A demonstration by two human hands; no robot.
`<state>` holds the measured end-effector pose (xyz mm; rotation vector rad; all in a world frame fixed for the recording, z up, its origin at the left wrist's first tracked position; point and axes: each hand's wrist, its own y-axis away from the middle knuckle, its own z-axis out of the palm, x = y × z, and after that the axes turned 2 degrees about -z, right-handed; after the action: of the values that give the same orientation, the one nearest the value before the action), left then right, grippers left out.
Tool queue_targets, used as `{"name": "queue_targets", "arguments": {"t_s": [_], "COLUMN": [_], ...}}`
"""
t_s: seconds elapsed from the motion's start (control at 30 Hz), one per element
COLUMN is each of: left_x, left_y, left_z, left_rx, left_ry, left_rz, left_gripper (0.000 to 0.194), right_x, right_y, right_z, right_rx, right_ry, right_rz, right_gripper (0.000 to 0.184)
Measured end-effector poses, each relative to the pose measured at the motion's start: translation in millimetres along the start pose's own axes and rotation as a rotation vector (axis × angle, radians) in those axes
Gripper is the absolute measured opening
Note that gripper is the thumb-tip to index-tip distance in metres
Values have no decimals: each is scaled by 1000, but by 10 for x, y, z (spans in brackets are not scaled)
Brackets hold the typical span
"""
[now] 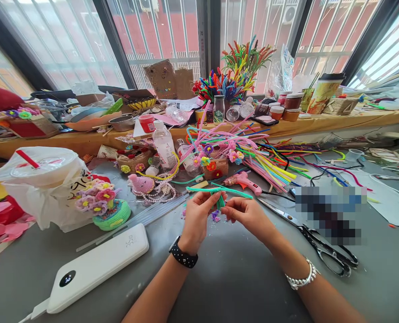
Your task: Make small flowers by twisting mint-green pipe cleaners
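Observation:
My left hand (199, 215) and my right hand (246, 215) meet over the grey table, both pinched on a teal-green pipe cleaner (219, 190). The pipe cleaner runs crosswise above my fingers and bends down between them. My left wrist wears a black watch, my right wrist a silver bracelet. A small purple pipe-cleaner flower (215, 216) lies on the table just under my hands.
Black scissors (323, 249) lie right of my right arm. A pink glue gun (245, 181), a heap of coloured pipe cleaners (270, 161), a white power bank (95, 267), a flower pot craft (105, 206) and a bagged drink cup (45, 179) surround my hands.

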<state>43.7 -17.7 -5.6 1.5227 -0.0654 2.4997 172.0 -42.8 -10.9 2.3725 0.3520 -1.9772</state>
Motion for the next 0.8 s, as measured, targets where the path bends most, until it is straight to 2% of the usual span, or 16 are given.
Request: {"name": "queue_targets", "arguments": {"t_s": [0.2, 0.27, 0.4, 0.53, 0.67, 0.8], "left_x": [-64, -63, -66, -99, -112, -111], "left_y": [3, -2, -5, -4, 10, 41], "left_z": [13, 15, 30, 36, 36, 61], "left_rx": [37, 41, 18, -46, -26, -1], "left_ry": [114, 111, 43, -54, -155, -138], "left_rz": [5, 4, 9, 22, 58, 21], "left_gripper": [9, 10, 11, 14, 14, 14], "right_x": [62, 79, 86, 98, 110, 120], "right_y": [-33, -47, -60, -60, -64, -75], "right_z": [48, 33, -11, -24, -31, -39], "right_rx": [54, 124, 288, 385, 372, 339], "right_ry": [-76, -134, -247, -319, -475, -670], "right_rz": [-25, -33, -83, -129, -73, 26], "right_gripper": [23, 20, 27, 14, 12, 15]}}
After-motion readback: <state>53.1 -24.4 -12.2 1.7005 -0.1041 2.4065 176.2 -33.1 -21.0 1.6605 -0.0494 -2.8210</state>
